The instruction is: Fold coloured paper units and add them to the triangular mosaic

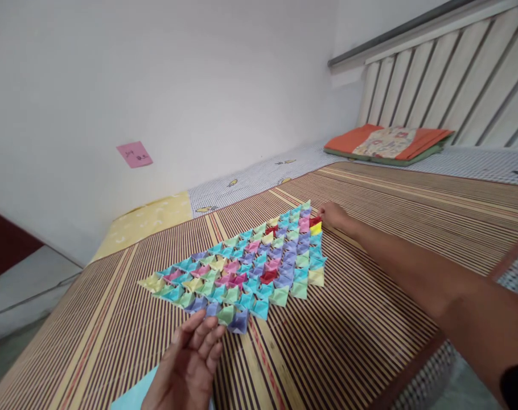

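Observation:
Many small folded paper pieces [242, 262] in blue, green, purple, pink, red and yellow lie joined in rows on a striped mat, forming a roughly triangular sheet. At the sheet's near edge, my left hand [193, 356] is palm up and open, its fingers loosely curved beside the purple and green pieces. My right hand [333, 216] reaches to the far right edge, its fingertips closed at a red folded paper piece [315, 221]. Just below that piece sits a bright yellow one [316, 229]. Light blue paper [133, 393] shows partly under my left wrist.
The striped bamboo mat [378, 273] covers a bed. A folded orange, patterned cloth [387, 142] lies near the white slatted headboard [447, 74]. A pink note [134, 154] is stuck on the white wall [199, 85]. Yellow cloth [143, 225] borders the mat's far left side.

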A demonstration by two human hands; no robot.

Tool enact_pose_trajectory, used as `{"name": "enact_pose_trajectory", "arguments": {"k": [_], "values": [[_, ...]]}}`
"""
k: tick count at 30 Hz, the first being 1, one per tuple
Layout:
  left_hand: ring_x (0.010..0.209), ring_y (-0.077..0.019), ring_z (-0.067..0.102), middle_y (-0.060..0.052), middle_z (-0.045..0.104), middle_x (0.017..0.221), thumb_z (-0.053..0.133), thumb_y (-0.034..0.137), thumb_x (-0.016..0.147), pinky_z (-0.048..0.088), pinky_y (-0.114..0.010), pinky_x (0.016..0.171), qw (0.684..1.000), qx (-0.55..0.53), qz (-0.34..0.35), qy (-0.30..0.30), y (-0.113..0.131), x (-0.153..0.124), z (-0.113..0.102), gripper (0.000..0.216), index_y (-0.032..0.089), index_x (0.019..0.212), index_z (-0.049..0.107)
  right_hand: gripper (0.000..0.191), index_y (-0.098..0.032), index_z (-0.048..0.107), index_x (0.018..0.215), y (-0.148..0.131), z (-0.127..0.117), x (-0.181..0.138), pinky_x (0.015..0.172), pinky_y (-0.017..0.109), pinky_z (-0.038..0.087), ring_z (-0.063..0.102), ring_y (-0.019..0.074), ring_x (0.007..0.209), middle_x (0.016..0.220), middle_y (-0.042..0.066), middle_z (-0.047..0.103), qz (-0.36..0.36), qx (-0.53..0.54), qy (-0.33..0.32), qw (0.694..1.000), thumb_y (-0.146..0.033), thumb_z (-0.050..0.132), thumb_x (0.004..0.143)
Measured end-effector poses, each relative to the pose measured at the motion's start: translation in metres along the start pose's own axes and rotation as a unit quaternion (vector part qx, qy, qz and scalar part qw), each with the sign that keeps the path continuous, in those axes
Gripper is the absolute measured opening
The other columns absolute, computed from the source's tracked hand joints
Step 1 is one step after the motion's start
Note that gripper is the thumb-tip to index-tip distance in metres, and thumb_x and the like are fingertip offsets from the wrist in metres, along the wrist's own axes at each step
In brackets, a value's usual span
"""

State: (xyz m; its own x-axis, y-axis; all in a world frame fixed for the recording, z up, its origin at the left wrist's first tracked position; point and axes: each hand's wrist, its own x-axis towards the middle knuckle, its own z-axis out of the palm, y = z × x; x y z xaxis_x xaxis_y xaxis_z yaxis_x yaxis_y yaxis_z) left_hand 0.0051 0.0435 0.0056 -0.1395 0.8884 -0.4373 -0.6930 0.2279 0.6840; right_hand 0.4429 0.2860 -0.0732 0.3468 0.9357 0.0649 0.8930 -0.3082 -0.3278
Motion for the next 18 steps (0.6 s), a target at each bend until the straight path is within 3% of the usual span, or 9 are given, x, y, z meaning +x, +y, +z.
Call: {"name": "enact_pose_trajectory", "arguments": {"k": [11,18], "values": [[0.085,-0.0275,0.076,-0.014,0.079,0.096,0.071,0.024,0.075,0.065,-0.034,0.073,1.0,-0.002,0.003,-0.021,0.0,0.004,-0.003,0.022,0.015,0.094,0.08,0.024,-0.016,0.069,0.11,-0.005,-0.012,-0.01,0.09,0.042,0.056,0.068,0.0216,0.101,0.114,0.008,0.071,-0.031,-0.003,0.038,0.999,-0.036,0.063,0.099],[0.082,-0.027,0.076,-0.016,0.078,0.098,0.065,0.022,0.082,0.065,-0.035,0.07,1.0,-0.016,-0.002,0.003,0.0,-0.003,0.001,0.023,0.014,0.096,0.08,0.023,-0.014,0.069,0.101,-0.005,-0.017,-0.014,0.082,0.038,0.058,0.069,0.0192,0.089,0.1,0.005,0.071,-0.068,-0.024,-0.024,0.997,-0.036,0.065,0.098]]}}
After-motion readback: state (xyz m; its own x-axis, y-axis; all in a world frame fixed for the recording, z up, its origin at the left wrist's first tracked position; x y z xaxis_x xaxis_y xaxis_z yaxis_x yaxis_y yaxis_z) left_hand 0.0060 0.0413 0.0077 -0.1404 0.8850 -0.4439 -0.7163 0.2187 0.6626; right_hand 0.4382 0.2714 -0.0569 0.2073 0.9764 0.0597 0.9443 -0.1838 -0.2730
